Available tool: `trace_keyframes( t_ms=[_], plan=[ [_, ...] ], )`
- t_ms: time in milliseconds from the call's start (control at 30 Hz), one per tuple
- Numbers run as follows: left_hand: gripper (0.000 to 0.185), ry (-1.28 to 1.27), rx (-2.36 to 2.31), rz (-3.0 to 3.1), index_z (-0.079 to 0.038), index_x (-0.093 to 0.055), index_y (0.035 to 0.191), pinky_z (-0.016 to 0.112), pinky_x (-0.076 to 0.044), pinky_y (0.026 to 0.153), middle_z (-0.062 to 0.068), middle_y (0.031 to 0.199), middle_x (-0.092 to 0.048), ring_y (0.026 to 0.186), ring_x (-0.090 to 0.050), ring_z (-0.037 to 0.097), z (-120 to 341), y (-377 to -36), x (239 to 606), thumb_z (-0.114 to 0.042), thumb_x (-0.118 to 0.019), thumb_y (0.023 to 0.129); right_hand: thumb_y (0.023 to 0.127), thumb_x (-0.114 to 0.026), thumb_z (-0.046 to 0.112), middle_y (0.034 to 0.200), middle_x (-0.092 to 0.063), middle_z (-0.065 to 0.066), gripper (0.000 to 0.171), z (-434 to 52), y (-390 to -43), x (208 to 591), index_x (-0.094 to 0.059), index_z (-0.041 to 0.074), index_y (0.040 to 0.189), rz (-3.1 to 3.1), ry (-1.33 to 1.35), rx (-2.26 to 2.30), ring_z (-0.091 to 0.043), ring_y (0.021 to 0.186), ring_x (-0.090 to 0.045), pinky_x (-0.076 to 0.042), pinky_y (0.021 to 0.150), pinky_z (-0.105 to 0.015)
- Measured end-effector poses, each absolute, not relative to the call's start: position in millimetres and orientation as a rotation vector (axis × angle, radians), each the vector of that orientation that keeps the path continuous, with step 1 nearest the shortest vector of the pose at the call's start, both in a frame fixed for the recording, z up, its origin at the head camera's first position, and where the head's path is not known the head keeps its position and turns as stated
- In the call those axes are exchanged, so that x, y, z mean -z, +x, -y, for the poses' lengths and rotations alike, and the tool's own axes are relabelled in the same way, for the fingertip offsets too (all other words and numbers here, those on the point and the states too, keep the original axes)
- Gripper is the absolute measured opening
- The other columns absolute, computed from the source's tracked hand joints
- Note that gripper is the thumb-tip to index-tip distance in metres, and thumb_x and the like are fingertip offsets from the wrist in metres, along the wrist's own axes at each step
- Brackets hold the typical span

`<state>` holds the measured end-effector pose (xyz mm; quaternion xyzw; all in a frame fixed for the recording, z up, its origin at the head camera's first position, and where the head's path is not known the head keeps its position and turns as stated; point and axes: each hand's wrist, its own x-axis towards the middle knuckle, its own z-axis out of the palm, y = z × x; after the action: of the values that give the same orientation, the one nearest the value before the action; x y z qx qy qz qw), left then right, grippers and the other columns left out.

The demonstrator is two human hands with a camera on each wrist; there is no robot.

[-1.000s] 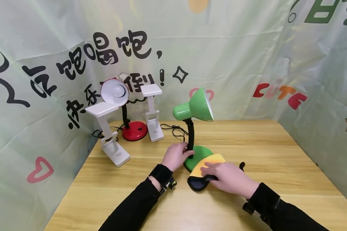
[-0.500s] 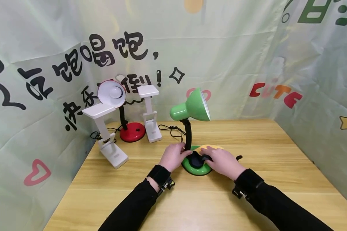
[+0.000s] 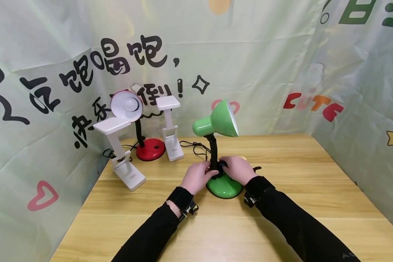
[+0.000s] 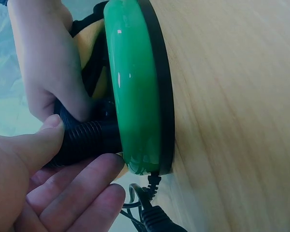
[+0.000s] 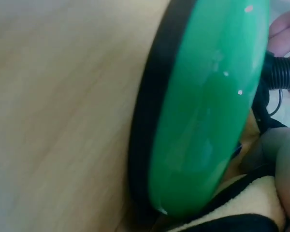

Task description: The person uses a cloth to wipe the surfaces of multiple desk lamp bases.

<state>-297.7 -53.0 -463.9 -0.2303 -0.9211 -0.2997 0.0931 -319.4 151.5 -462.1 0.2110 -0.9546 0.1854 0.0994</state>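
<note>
A green desk lamp stands mid-table on its round base (image 3: 225,188), its shade (image 3: 219,120) tilted up to the right. My left hand (image 3: 205,174) grips the black ribbed neck (image 4: 89,140) just above the green base (image 4: 135,96), thumb on top and fingers beneath. My right hand (image 3: 236,168) holds a yellow and dark cloth (image 4: 89,53) bunched against the foot of the neck on the far side of the base. In the right wrist view the base (image 5: 208,111) fills the frame, with the cloth (image 5: 237,210) under my fingers (image 5: 282,154).
A red-based lamp (image 3: 150,149) with a white-lined shade and two white folding lamps (image 3: 126,169) (image 3: 171,145) stand at the back left. Black cords (image 3: 194,145) trail behind the green lamp, one plugging in at the base (image 4: 150,212). Printed fabric walls close in the wooden table (image 3: 314,174).
My right hand slid the cloth from the table at the front right of the base, up over the base, to the foot of the neck. The left hand kept its grip.
</note>
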Motion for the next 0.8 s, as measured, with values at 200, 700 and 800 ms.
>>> trace_keyframes(
  t_ms=[200,700,800],
  plan=[
    [0.026,-0.664,0.888,2.741,-0.022,-0.064,0.087,0.022,-0.033,0.048,-0.010,0.065,-0.056,0.052,-0.046,0.005,53,-299,466,-0.046,-0.066,0.096,0.098,-0.066,0.015,0.111,-0.076,-0.008,0.025,-156,-308,457,-0.072,0.014,0.122,2.808,0.724,-0.490,-0.030,0.099,-0.073,-0.057,0.082,-0.048],
    [0.027,-0.641,0.869,2.764,-0.020,-0.063,0.087,0.022,-0.033,0.049,-0.009,0.066,-0.058,0.052,-0.045,0.006,52,-297,463,-0.044,-0.066,0.098,0.089,-0.074,0.010,0.122,-0.072,-0.012,0.033,-164,-230,443,-0.072,0.012,0.121,2.775,0.886,-0.249,-0.033,0.110,-0.070,-0.059,0.081,-0.047],
    [0.025,-0.641,0.868,2.761,-0.020,-0.063,0.086,0.022,-0.034,0.049,-0.008,0.067,-0.058,0.052,-0.046,0.007,53,-297,462,-0.042,-0.067,0.097,0.088,-0.076,0.013,0.127,-0.071,-0.010,0.034,-157,-214,444,-0.073,0.013,0.122,2.751,0.925,-0.235,-0.033,0.120,-0.067,-0.059,0.084,-0.047]
  ],
)
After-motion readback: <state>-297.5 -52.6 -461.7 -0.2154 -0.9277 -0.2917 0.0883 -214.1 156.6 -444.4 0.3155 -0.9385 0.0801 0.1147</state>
